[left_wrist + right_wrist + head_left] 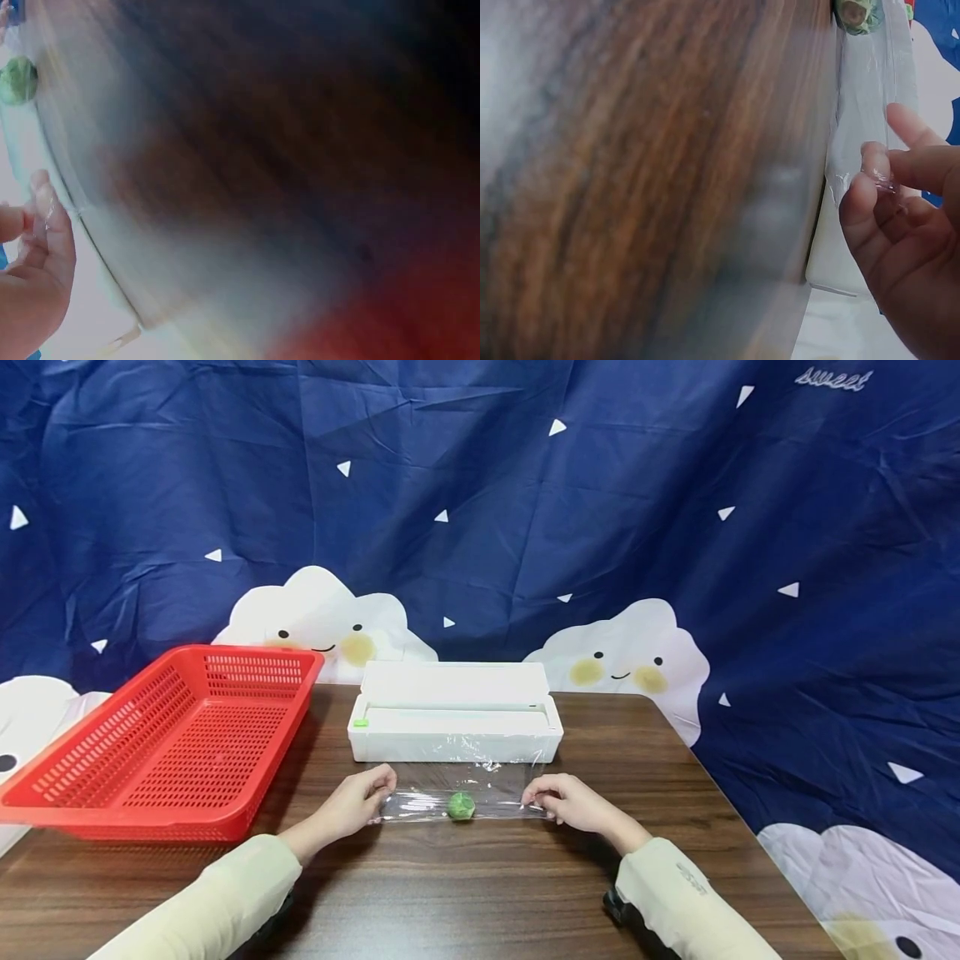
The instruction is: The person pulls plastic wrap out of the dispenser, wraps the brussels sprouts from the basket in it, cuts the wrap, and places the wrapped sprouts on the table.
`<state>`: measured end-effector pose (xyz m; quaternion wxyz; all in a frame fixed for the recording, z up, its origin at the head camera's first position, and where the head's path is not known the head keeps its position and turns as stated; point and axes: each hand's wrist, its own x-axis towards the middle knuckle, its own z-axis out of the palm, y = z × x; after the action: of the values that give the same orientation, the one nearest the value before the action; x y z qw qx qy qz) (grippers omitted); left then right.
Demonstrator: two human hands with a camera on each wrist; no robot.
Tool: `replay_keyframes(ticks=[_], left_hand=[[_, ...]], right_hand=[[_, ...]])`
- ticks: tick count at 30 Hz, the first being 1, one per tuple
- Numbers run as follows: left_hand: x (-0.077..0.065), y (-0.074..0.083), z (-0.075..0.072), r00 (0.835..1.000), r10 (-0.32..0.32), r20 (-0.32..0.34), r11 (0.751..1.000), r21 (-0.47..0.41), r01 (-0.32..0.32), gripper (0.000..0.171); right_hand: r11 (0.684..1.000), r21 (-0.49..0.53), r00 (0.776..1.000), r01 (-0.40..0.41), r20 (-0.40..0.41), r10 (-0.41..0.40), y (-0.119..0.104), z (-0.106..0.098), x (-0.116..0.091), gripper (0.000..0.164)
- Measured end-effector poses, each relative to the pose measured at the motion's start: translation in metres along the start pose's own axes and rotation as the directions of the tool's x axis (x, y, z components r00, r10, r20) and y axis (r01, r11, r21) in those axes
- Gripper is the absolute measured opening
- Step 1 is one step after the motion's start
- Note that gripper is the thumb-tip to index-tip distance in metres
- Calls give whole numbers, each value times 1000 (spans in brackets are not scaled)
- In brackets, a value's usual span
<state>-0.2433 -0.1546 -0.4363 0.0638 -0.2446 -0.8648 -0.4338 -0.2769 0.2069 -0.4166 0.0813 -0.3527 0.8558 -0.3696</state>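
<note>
A clear sheet of plastic wrap (423, 804) stretches from a white wrap dispenser box (456, 745), whose lid stands raised at the back. My left hand (358, 799) pinches the left end of the sheet's front edge between thumb and fingers. On the other side my right hand (573, 802) pinches the right end. A small round green vegetable (461, 806), like a Brussels sprout, is at the middle of the sheet between the two hands. Its pale cut stem (855, 13) faces the right wrist view. In the left wrist view the sprout (19, 80) appears at the upper left.
A large red plastic basket (225, 752) stands on the left of the brown wooden table (450, 902). Behind the table hangs a dark blue cloth (480, 468) with white clouds and triangles. The table's right edge slants past my right arm.
</note>
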Motion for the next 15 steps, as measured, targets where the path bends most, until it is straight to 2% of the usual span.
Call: replay_keyframes(ticks=[5, 6, 12, 15], left_hand=[[1, -3, 0, 996, 88, 13, 992, 91, -89, 32], [2, -3, 0, 995, 96, 14, 990, 103, -97, 35], [3, -5, 1, 994, 96, 52, 980, 168, -103, 40], [4, -5, 2, 988, 127, 84, 968, 205, -142, 39]], right_hand=[[999, 25, 999, -39, 24, 38, 4, 1, 3, 25], [998, 31, 999, -45, 28, 44, -2, 0, 2, 25], [998, 6, 996, -67, 55, 67, 3, 1, 4, 26], [998, -15, 995, -65, 73, 66, 11, 3, 5, 26]])
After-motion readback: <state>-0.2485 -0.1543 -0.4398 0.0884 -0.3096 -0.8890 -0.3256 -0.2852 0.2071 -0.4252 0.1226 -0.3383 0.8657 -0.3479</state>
